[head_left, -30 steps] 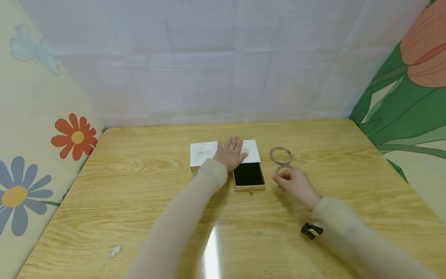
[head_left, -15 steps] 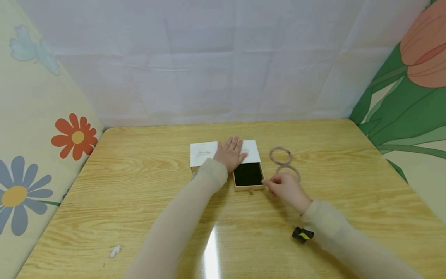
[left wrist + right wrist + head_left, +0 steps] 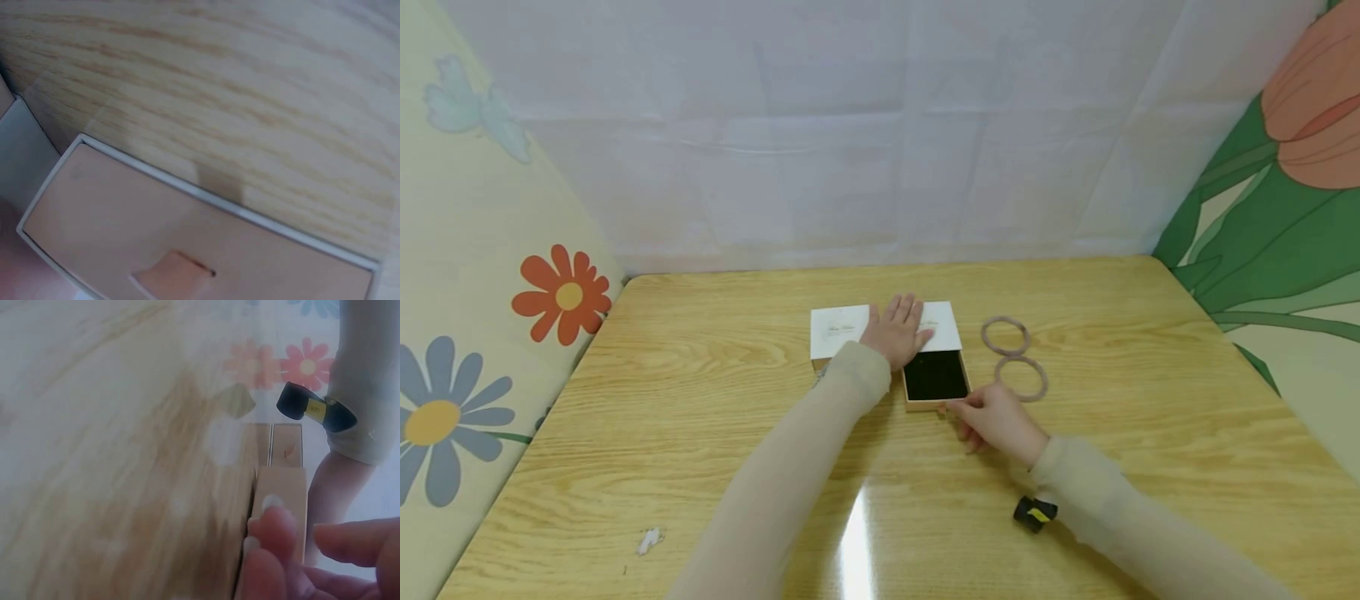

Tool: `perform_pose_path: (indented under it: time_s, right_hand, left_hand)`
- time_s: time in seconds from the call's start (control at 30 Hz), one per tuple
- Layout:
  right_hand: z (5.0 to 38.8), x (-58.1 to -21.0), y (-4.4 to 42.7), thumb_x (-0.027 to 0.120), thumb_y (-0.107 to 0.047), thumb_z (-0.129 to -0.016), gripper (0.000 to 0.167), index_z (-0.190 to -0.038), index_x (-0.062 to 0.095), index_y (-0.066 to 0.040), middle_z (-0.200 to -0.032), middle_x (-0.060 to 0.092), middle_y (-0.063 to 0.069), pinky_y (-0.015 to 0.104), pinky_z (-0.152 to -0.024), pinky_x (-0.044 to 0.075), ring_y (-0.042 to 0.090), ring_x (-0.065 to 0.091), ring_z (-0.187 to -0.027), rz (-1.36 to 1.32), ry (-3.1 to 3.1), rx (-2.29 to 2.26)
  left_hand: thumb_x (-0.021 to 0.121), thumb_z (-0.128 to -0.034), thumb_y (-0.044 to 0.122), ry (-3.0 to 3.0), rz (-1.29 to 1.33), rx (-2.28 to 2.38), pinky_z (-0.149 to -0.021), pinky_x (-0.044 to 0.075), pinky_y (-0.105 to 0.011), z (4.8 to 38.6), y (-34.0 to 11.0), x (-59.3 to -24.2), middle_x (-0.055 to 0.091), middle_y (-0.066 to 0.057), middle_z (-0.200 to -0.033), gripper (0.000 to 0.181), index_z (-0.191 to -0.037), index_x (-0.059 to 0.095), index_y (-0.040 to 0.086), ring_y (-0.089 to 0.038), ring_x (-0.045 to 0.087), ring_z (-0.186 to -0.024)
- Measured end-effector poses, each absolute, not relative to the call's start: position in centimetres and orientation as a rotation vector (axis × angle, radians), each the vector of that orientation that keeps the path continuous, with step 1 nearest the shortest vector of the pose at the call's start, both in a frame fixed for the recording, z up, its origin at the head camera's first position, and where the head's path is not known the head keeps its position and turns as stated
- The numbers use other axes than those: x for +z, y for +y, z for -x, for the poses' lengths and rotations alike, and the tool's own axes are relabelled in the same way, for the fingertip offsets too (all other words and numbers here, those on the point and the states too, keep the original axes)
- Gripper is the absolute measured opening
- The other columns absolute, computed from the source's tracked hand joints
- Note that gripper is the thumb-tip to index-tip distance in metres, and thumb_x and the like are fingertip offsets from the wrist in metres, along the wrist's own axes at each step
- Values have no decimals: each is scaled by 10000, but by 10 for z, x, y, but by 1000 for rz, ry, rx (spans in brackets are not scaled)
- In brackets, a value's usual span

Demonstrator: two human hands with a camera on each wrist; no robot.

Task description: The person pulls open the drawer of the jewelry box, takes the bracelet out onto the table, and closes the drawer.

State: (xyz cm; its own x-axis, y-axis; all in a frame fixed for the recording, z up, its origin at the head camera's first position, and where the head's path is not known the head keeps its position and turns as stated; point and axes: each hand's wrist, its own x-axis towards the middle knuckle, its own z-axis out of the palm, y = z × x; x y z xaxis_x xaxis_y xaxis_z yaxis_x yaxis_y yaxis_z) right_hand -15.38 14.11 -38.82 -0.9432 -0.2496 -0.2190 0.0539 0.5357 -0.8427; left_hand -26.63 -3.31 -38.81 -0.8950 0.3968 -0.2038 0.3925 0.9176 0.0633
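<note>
Two white-topped drawer boxes stand side by side in the head view. My left hand (image 3: 895,335) lies flat across both tops, fingers spread. The left box (image 3: 838,332) has its drawer in, and its peach front with a small pull tab (image 3: 175,275) shows in the left wrist view. From the right box (image 3: 938,321) a black-lined drawer (image 3: 936,377) sticks out towards me. My right hand (image 3: 1000,423) is at the front edge of that drawer, fingertips beside its tab (image 3: 942,410). In the right wrist view thumb and fingers are apart.
Two mauve bangles (image 3: 1005,336) (image 3: 1022,379) lie on the table right of the drawer. A small whitish patch (image 3: 650,541) marks the wooden table (image 3: 715,433) near its front left. A black device (image 3: 1034,513) sits at my right wrist.
My right hand has moved left and towards me, from beside the nearer bangle to the drawer's front edge. My left hand and the boxes have stayed in place.
</note>
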Motion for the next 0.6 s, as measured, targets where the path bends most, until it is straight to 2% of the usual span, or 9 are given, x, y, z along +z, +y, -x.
perform_pose_path:
  time_s: [0.17,0.6]
  right_hand:
    - [154,-392,135,584,-158,-983,374,-670,650,35,-561,588,26,249,-420,495,102,565,-423,146,2417,-1368]
    - [156,-396,126,534,-100,-999,333,-728,642,62,-575,623,45,265,-421,513,100,590,-436,68,2348,-1415]
  left_hand:
    - [152,-1051,497,2863,-595,35,-1167,41,-523,267,-33,-389,-18,-59,-1631,647,-1578,41,138,-230,-24,-1484]
    - [153,-1059,479,2880,-611,23,-1169,73,-514,261,-34,-382,23,-69,-1632,635,-1578,76,121,-235,19,-1486]
